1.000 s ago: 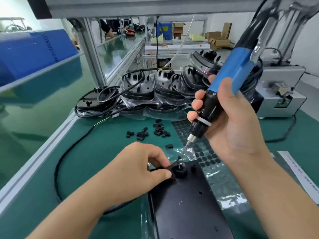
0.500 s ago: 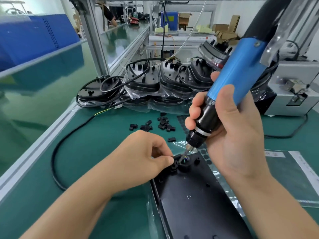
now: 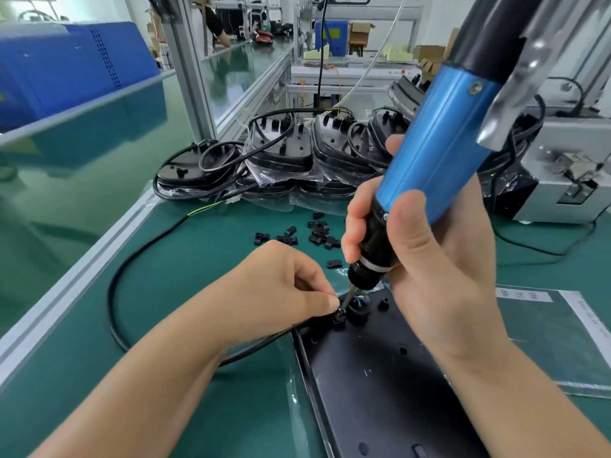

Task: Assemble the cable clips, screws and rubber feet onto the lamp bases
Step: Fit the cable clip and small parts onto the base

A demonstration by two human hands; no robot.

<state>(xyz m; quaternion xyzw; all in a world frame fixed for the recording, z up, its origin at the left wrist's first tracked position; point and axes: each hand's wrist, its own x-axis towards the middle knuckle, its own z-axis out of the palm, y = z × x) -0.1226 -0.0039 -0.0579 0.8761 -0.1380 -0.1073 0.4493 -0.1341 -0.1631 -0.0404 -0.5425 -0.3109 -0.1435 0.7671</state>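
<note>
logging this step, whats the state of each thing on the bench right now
left hand: pinching a clip on the base
clip: on the lamp base, under the driver tip
right hand: wrapped round the screwdriver
screwdriver: tilted, tip down at the clip
lamp base: flat, underside up
cable: looped on the mat, running to the base
spare clips: loose, scattered
stacked bases: bagged, piled at the back

A green tabletop edged in aluminium rail; blue bins on a shelf left; cardboard boxes beyond, perhaps against a white wall.
</note>
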